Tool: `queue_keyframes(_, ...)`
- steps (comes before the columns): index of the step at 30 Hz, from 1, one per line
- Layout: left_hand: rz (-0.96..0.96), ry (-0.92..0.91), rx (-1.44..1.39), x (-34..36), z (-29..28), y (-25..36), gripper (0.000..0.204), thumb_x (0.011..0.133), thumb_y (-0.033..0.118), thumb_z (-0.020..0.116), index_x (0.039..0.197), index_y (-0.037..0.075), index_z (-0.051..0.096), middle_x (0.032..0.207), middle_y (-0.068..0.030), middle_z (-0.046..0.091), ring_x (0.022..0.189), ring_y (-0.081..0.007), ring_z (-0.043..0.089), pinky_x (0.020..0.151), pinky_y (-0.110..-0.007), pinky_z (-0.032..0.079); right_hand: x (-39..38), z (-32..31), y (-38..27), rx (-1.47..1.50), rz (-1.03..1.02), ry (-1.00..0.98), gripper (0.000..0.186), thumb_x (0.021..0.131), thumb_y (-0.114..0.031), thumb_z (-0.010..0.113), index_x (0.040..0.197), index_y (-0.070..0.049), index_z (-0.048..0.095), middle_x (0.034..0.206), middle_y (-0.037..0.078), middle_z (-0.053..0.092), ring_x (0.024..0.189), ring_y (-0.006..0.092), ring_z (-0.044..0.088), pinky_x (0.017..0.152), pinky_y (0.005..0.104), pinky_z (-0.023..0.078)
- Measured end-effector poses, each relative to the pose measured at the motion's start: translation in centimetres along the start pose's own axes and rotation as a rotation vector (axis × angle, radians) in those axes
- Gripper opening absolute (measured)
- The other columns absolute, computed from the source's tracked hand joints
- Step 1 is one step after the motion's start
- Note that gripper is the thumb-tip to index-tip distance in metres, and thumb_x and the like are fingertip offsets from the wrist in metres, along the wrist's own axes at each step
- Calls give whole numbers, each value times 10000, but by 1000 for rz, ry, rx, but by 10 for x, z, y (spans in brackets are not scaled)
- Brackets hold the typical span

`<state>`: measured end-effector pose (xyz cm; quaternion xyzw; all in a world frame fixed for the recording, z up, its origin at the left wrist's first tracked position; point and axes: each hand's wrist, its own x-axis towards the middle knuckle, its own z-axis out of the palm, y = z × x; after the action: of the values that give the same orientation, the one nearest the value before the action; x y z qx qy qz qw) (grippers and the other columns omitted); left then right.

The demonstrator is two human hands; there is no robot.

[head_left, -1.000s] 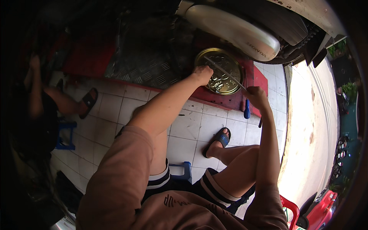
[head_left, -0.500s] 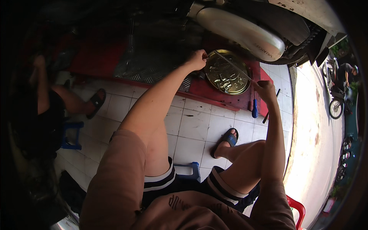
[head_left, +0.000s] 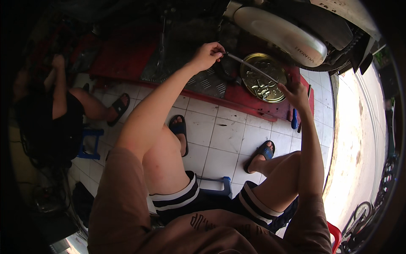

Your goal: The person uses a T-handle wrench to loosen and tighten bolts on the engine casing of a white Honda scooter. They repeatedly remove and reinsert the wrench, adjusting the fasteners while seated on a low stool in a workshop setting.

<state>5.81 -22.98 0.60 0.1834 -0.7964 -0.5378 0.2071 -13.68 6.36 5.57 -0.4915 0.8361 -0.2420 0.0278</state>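
Silvery and slim, the rod (head_left: 253,67) now slants past the ten o'clock rim of the gold tray (head_left: 244,79), its tip newly pinched by the left hand (head_left: 207,56), the right hand (head_left: 296,95) wrapped round its four o'clock end, so both ends look steadied.

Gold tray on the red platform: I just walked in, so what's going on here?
The person's right hand grips one end of a thin metal rod, the left hand its other end. The rod crosses over the gold tray, which sits on the red platform, holding what look like small shiny pieces.
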Motion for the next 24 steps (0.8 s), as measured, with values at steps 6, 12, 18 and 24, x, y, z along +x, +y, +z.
queue_keyframes(6,85,30,41,-6,-9,-2,131,874,-1,565,989,13,628,836,-26,647,709,-97,598,663,-246,492,5,5,-7,-19,16,-40,421,825,-424,666,732,-15,708,586,163,616,544,298,632,546,373,480)
queue_keyframes(12,144,43,308,-15,-13,8,157,807,-8,613,932,51,688,738,-76,670,660,-128,633,638,-293,501,7,9,-5,-24,-6,-59,414,807,-426,683,730,-20,713,592,169,619,557,301,641,555,376,487)
queue_keyframes(18,25,29,140,-12,-9,3,150,842,-7,594,951,19,694,745,-73,676,671,-117,650,631,-260,516,6,13,-4,-56,9,-83,396,800,-430,688,757,-38,728,591,162,624,548,296,637,560,376,487)
queue_keyframes(24,-145,41,-249,-7,-3,8,150,919,7,534,989,-37,659,859,-106,677,738,-147,666,646,-248,547,4,14,2,4,5,-58,447,824,-468,655,748,-33,725,546,155,592,497,270,607,535,367,468)
